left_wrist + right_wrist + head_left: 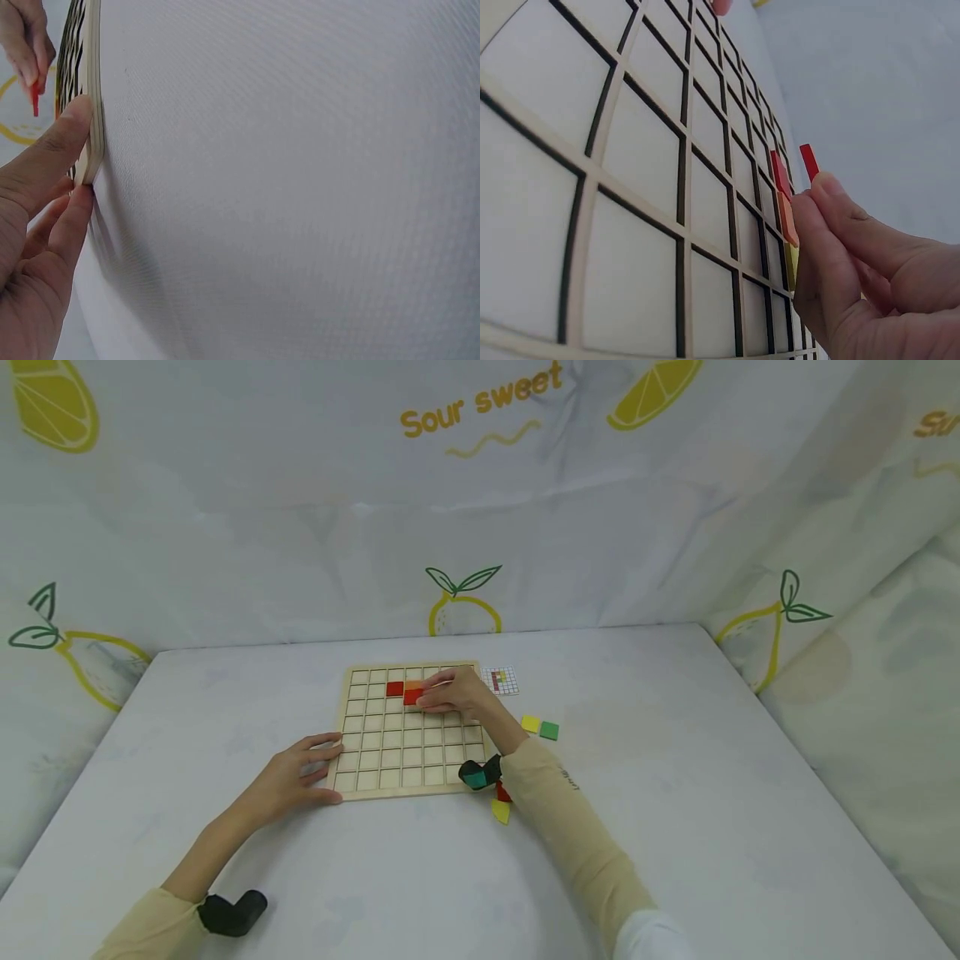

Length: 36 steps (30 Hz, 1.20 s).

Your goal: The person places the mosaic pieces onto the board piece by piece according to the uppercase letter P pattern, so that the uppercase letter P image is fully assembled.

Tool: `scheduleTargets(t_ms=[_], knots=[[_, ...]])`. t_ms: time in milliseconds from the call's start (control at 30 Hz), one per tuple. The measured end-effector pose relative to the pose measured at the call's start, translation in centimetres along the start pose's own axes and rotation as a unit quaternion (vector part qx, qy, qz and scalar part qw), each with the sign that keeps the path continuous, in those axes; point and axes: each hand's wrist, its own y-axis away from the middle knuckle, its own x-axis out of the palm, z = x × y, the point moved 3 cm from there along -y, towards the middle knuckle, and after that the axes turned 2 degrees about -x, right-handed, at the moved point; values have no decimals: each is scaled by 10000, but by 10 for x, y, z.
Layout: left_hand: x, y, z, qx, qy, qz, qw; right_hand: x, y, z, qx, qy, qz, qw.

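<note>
A wooden grid board (371, 742) lies on the white table. My right hand (459, 692) pinches a red square tile (412, 697) between thumb and fingers above the board's upper rows; in the right wrist view the hand (870, 262) holds the red tile (809, 161) on edge, off the board. Beside it a red tile (394, 689), an orange tile (787, 219) and a yellow tile (792, 264) sit in the grid. My left hand (288, 781) rests on the board's left edge, and in the left wrist view its thumb and fingers (71, 124) touch the corner.
A small card with a coloured grid pattern (500, 680) lies at the board's right. Farther right are a yellow tile (531, 724) and a green tile (550, 730). Near the board's lower right corner lie a yellow piece (501, 811) and a red piece (503, 792), partly hidden by the right sleeve.
</note>
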Motion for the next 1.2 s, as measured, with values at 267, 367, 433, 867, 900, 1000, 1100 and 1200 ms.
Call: scheduleTargets(t_ms=[267,367,433,867,900,1000,1100,1200], knots=[[0,1,-1,-43,12,-6,10000,13,-2,0,-375,1244,-475,9904],[0,1,-1,-29,12,-1,10000,16,-3,1,-556,2010,-694,9755],[0,1,-1,-23,4,6,10000,19,-4,2,-683,2411,-791,9648],[-1,-1,-3,-22,-53,7,10000,30,-3,9,-892,3065,-976,9426],[-1,-1,-2,-19,-41,7,10000,30,-3,9,-877,3085,-983,9420],[-1,-1,-2,-20,-57,8,10000,30,-1,10,-831,3156,-1014,9398],[-1,0,-1,-18,-73,10,10000,31,0,10,-716,3054,-1032,9439],[-1,1,-1,-23,-66,19,10000,31,0,9,-576,2945,-1037,9483]])
